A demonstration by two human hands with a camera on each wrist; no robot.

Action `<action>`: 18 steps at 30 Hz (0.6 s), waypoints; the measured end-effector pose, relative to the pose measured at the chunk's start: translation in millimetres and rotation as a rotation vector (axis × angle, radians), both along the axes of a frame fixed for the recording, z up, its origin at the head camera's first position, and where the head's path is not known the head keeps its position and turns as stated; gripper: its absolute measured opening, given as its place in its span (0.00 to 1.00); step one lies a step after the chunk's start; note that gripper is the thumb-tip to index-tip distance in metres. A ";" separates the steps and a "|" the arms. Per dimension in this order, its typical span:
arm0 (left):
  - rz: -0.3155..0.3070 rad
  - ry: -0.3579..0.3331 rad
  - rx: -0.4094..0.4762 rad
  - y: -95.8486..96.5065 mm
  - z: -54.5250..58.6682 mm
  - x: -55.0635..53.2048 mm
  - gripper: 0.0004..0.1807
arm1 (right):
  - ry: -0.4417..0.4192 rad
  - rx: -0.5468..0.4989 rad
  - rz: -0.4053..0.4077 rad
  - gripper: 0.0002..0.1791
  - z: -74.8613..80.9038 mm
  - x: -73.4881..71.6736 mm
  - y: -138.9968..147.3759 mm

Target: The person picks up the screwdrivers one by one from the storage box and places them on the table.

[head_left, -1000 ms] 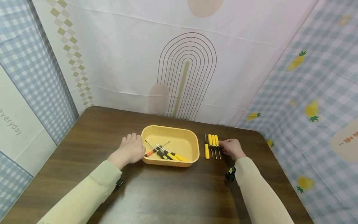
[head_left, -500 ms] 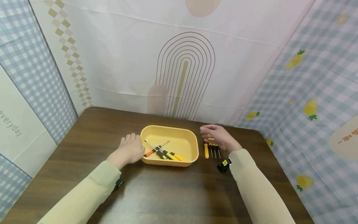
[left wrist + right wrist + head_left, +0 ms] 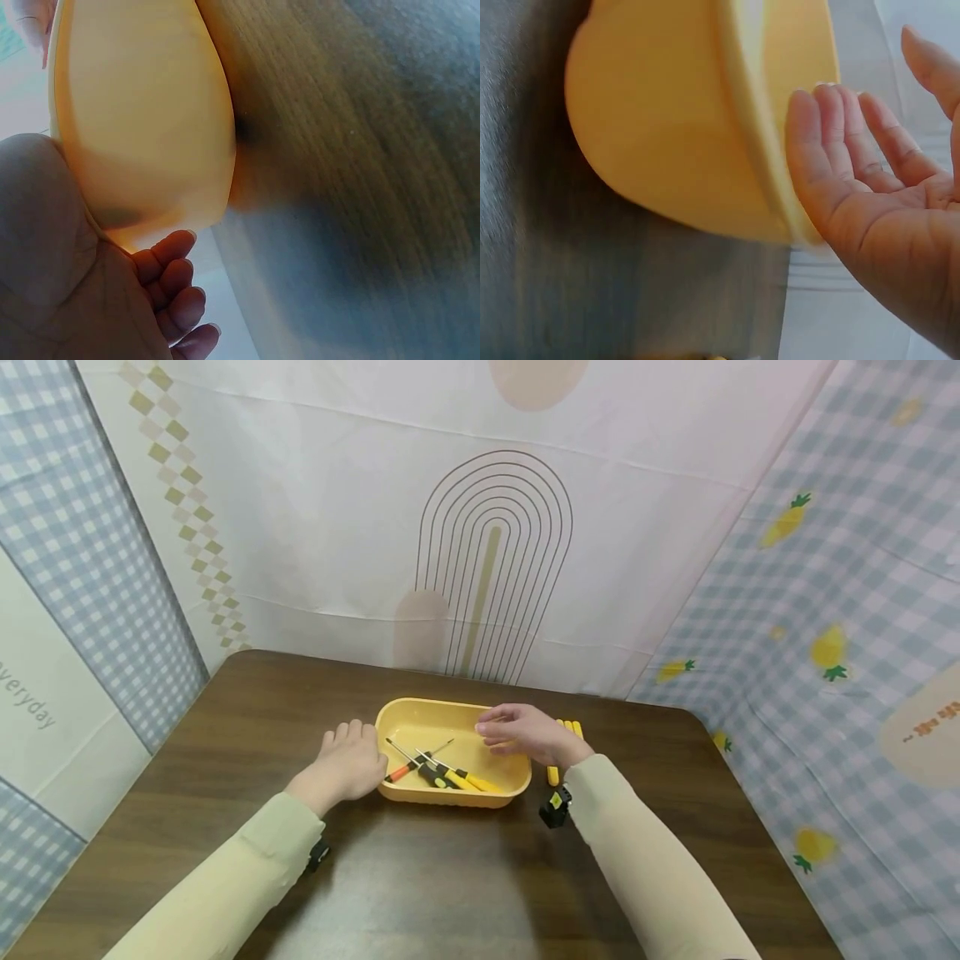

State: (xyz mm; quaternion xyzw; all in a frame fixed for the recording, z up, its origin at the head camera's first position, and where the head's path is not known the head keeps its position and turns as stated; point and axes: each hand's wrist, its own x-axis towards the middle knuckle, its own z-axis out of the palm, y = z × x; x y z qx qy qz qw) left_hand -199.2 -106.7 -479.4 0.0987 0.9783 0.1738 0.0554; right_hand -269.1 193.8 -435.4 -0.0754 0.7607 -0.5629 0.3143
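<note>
A yellow plastic basin (image 3: 420, 795) stands on the table. My left hand (image 3: 348, 762) grips its left end; in the left wrist view the thumb and curled fingers (image 3: 180, 307) lie about the rim. Over the basin's right side is my right hand (image 3: 532, 733), empty, its fingers apart and loosely bent in the right wrist view. Inside the basin several screwdrivers (image 3: 453, 775) lie crossed, with yellow, black and orange handles. Right of the basin, a row of yellow-handled screwdrivers (image 3: 576, 728) lies on the table, partly hidden behind the right hand and sleeve.
The brown wooden table (image 3: 435, 877) reaches a white patterned cloth (image 3: 337, 527) at its back edge. Blue checked cloth (image 3: 840, 610) hangs at the right. Each wrist carries a small black camera (image 3: 555, 808).
From beside the row of screwdrivers, my right hand has moved left across them to over the basin's right side. The left hand has stayed at the basin's left end.
</note>
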 end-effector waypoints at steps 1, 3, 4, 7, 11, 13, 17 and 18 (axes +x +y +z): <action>0.000 -0.001 0.001 0.1 0.2 -0.1 0.19 | -0.006 0.001 0.013 0.29 -2.3 0.7 -2.4; 0.000 -0.001 0.002 0.0 0.3 -0.3 0.19 | -0.022 0.014 0.034 0.30 -6.6 2.0 -6.8; 0.000 -0.001 0.003 0.0 0.5 -0.3 0.19 | -0.030 0.022 0.046 0.31 -9.0 2.5 -8.8; 0.003 0.002 0.002 -0.1 0.5 -0.2 0.19 | -0.034 0.070 0.073 0.30 -14.7 4.1 -14.2; 0.002 0.007 0.000 0.0 0.2 -0.2 0.19 | -0.003 0.166 0.120 0.27 -18.4 7.1 -19.9; 0.001 0.002 0.002 0.2 0.2 -0.2 0.19 | 0.007 0.212 0.137 0.25 -19.0 8.1 -21.5; 0.000 -0.007 0.006 0.5 1.3 0.8 0.19 | 0.004 0.259 0.144 0.23 -20.0 10.2 -23.7; 0.000 -0.006 0.005 0.6 1.5 1.0 0.19 | 0.006 0.270 0.145 0.23 -20.2 10.7 -24.2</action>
